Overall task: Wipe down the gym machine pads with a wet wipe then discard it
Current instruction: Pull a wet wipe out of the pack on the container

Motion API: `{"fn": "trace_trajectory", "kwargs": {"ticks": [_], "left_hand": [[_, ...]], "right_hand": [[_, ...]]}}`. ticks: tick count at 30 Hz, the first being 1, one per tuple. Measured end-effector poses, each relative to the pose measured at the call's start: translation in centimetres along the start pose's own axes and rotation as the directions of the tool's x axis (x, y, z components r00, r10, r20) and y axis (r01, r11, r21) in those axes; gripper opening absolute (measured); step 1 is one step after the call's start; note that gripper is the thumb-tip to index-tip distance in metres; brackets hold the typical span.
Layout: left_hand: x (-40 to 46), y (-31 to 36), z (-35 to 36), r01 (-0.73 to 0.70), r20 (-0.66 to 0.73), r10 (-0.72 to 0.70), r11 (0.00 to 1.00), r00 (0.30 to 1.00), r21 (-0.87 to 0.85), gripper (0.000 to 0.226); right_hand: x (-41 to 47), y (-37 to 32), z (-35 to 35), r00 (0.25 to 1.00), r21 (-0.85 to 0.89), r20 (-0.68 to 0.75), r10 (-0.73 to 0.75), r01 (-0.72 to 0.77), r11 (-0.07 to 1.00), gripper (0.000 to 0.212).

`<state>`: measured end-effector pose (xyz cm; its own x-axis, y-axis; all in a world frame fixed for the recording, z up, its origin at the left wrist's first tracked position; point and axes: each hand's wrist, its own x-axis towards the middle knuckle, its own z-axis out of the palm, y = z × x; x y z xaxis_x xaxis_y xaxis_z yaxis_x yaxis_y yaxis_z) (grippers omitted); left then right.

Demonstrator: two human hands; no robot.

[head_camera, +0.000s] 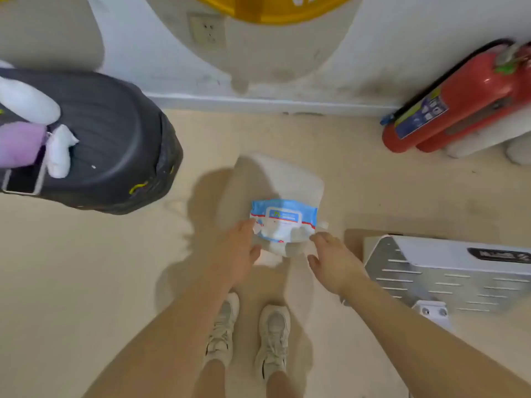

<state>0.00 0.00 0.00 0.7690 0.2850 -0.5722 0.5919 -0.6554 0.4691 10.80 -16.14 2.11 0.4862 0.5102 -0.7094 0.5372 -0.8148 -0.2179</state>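
A blue and white wet wipe pack [283,219] is held in front of me above the floor. My left hand [238,254] grips its left edge, with the thumb under it. My right hand [333,261] pinches the pack's lower right corner between fingertips and thumb. A bit of white wipe [271,252] shows below the pack between my hands. A bin lined with a black bag [115,139] stands at the left, with white crumpled wipes [59,150] and a purple item inside. A white and metal part of the gym machine [431,271] is at the right.
Two red fire extinguishers [465,101] lean by the wall at the right. A blurred white shape [284,176] lies on the floor behind the pack. The wall with a socket [207,31] is straight ahead. My shoes [273,334] stand on beige floor.
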Motion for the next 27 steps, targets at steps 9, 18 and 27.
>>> {"fn": "trace_trajectory", "kwargs": {"ticks": [9,18,27], "left_hand": [[11.5,-4.5,7.8,-0.118,-0.184,0.111,0.993,0.977,-0.026,0.053],[13.3,-5.0,9.9,-0.114,-0.238,0.139,0.987,0.961,0.116,0.075],[13.0,-5.1,9.8,-0.135,-0.115,0.151,0.981,0.982,0.140,0.067]], "right_hand": [[13.3,0.4,6.9,0.973,-0.023,-0.231,0.011,-0.017,1.000,0.048],[16.1,3.1,9.0,0.840,-0.412,-0.449,-0.305,0.108,0.905,0.044],[16.7,2.4,5.4,0.810,0.538,-0.400,0.428,-0.170,0.826,0.016]]}}
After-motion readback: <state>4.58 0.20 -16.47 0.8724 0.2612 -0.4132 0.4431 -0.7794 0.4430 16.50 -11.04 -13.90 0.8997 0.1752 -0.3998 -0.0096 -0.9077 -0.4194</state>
